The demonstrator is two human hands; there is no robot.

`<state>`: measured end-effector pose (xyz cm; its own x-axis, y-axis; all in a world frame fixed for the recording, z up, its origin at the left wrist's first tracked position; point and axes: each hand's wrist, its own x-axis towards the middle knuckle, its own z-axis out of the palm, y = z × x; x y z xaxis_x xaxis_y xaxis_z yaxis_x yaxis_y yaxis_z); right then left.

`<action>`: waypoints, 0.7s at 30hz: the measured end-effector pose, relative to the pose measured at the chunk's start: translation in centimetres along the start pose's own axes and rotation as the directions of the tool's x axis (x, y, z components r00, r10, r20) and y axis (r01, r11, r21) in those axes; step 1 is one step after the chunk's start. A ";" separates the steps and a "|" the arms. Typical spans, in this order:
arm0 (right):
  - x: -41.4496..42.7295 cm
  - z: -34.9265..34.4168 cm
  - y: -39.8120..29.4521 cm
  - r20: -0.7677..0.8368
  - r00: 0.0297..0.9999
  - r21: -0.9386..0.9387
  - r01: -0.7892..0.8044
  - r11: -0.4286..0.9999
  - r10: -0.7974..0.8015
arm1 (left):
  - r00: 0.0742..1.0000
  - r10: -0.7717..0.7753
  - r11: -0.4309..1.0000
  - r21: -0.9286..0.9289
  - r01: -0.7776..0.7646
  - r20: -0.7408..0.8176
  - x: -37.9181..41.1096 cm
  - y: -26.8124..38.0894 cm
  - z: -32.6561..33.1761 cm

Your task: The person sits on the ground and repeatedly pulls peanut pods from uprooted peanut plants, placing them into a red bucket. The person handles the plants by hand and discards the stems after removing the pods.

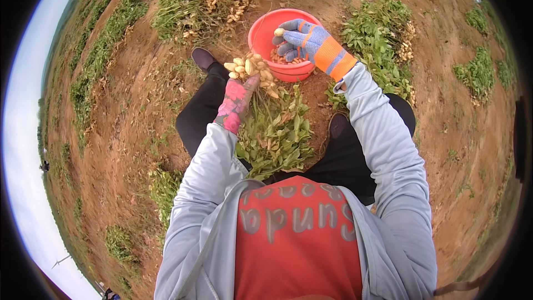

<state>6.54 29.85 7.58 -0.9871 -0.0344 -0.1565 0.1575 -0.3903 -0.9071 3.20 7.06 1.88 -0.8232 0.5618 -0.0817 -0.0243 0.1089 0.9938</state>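
Note:
My left hand (236, 102), in a pink floral glove, grips a peanut plant by its roots, just left of a red plastic bucket (287, 76). A cluster of pale peanut pods (250, 66) stands out above the fingers, and the plant's leafy stems (277, 137) hang down between my legs. My right hand (302, 41), in a blue and orange knit glove, is over the bucket and pinches a single peanut pod (279, 32) between thumb and finger. Several reddish-brown pods (283, 58) lie inside the bucket, partly hidden by that hand.
Heaps of pulled peanut plants lie beyond the bucket to the left (187, 4) and to its right (374, 33). My shoes (203, 58) rest on brown soil (137, 133) on either side of the hanging plant. Rows of plants (98, 58) run along the left.

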 end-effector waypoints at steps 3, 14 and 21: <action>-0.4 0.4 0.9 0.094 0.995 0.234 -0.057 0.971 0.036 | 1.000 -0.018 1.000 0.012 0.018 -0.012 0.1 1.1 0.0; -1.0 6.1 2.2 -0.015 0.979 -0.638 0.146 0.756 -0.201 | 0.998 0.045 0.998 0.051 -0.043 -0.050 -1.2 3.2 1.4; 0.4 3.8 0.4 -0.265 0.964 0.343 0.081 0.936 0.014 | 0.992 0.029 0.999 -0.021 -0.032 -0.123 -0.5 3.7 2.1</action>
<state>6.05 26.18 8.68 -0.9414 0.2053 -0.2675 0.0576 -0.6837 -0.7275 4.70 8.89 5.42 -0.8871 0.4596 -0.0429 -0.0101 0.0736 0.9972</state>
